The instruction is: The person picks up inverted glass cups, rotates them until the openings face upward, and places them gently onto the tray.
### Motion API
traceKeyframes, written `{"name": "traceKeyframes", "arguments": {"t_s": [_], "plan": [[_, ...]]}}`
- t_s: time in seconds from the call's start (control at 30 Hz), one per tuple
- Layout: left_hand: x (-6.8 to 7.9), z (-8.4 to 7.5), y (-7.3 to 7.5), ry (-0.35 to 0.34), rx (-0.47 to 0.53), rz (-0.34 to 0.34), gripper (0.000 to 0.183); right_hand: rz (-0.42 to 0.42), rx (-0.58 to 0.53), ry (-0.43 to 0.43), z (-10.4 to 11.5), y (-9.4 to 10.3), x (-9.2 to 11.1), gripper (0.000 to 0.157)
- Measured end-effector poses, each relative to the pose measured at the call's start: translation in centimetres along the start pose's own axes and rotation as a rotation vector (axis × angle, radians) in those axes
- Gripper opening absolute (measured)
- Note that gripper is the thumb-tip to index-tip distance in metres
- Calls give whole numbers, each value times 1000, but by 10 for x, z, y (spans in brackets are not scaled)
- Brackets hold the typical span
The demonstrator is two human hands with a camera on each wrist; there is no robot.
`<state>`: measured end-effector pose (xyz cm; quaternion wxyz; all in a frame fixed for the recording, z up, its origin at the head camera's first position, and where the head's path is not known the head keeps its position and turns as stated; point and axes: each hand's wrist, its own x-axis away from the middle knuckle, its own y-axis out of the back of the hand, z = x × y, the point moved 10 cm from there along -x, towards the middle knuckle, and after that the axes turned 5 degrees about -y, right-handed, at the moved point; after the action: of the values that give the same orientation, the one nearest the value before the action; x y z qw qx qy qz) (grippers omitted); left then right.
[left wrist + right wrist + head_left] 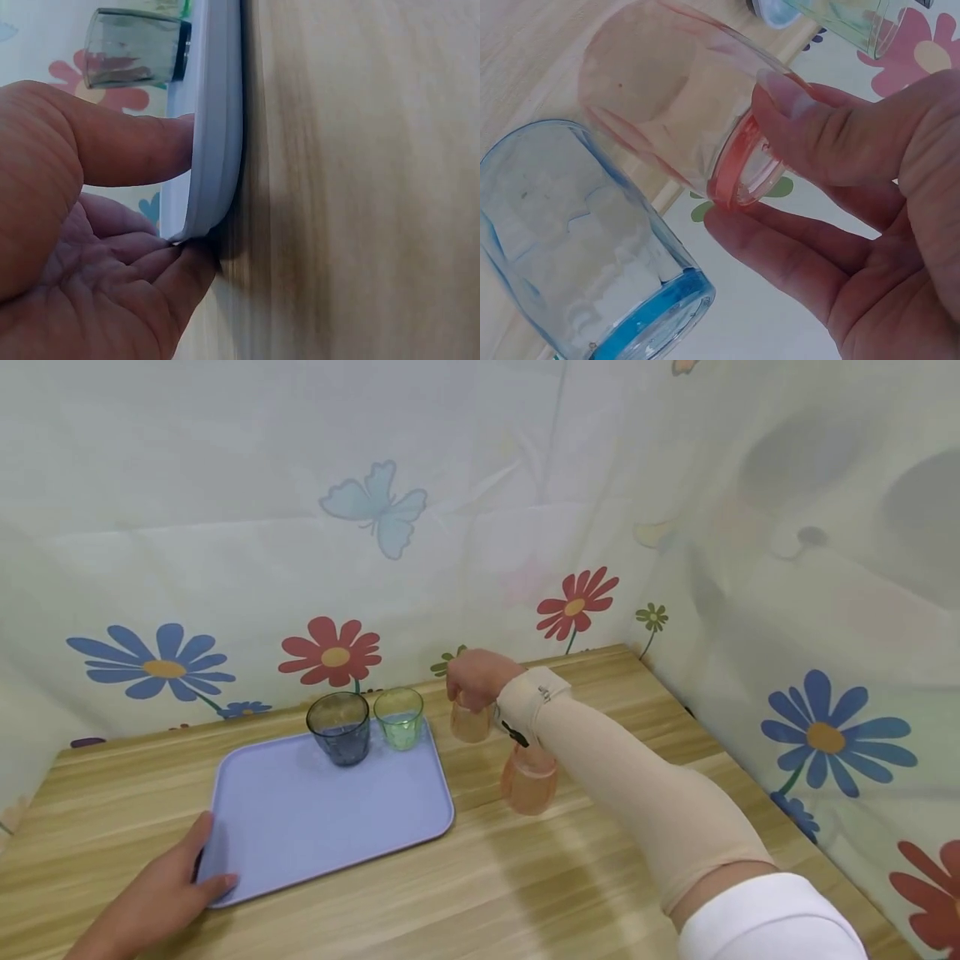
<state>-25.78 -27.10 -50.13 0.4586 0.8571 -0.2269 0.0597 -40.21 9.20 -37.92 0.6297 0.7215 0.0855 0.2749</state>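
My left hand [161, 885] grips a lavender tray [322, 827] at its near left corner. In the left wrist view the thumb lies over the rim of the tray [214, 135], with the fingers at its underside. A dark grey glass [341, 739] and a green glass [401, 727] stand upright at the tray's far right. Right of the tray, my right hand [483, 677] pinches an upside-down pinkish-orange glass [675, 97] by its base, mouth toward the table. Beside it in the right wrist view stands an upside-down blue glass [592, 247], hidden in the head view.
Another orange glass [528, 785], wide end down, stands on the wooden table [420, 902] below my right forearm. A hanging cloth [225, 552] printed with flowers and a butterfly borders the table at the back and right.
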Motion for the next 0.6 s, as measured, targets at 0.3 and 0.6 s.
{"name": "traceKeyframes", "arguments": {"t_s": [0.3,0.6], "plan": [[6,8,0,-25,18,4,91,0,-64,-22,-2,-3,-3,39],[5,13,-2,-102,41,-66,80,23,-67,-36,-2,-10,-1,41]]}}
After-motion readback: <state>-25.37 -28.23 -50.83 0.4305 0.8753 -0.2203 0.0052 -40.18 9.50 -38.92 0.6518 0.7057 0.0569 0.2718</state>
